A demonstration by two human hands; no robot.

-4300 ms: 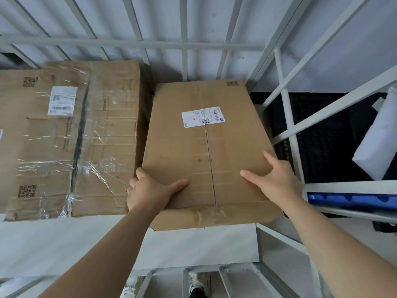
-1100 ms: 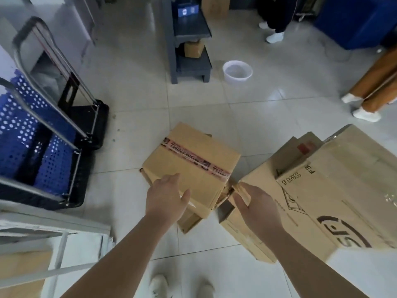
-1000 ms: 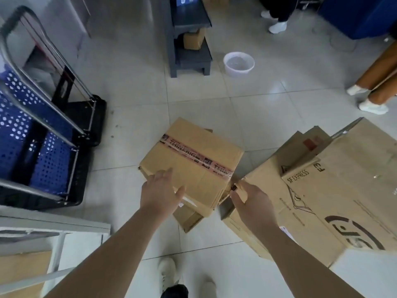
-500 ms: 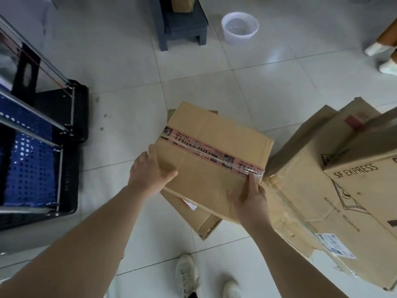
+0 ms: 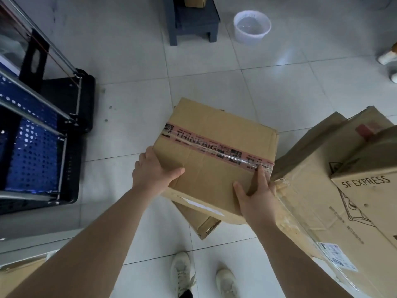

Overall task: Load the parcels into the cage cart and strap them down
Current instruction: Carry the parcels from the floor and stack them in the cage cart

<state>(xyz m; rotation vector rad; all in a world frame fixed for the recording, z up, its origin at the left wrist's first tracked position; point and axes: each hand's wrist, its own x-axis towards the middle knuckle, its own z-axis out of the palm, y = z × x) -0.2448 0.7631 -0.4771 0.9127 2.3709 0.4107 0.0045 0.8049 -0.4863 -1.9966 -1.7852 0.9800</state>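
Note:
A brown cardboard box with pink printed tape [image 5: 217, 155] is held above the tiled floor in the middle of the view. My left hand [image 5: 152, 172] grips its near left corner, thumb on top. My right hand [image 5: 255, 192] grips its near right edge, forefinger on the tape. Beneath it a smaller flat parcel [image 5: 199, 220] lies on the floor. At the right lies a pile of large boxes marked SF EXPRESS [image 5: 335, 196]. The cage cart shows only as a white frame edge [image 5: 28, 241] at lower left, with a brown box [image 5: 19, 269] inside.
A black platform trolley [image 5: 71, 130] with a blue perforated crate [image 5: 30, 147] stands at the left. A grey low shelf [image 5: 193, 22] and a white bucket [image 5: 252, 26] are at the top. Another person's foot [image 5: 386, 57] is at the right edge. My shoes [image 5: 182, 272] are below.
I turned from the cage cart to the floor pile. Both hands reached the taped box, closed on its near corners and have lifted it toward me off the parcel beneath.

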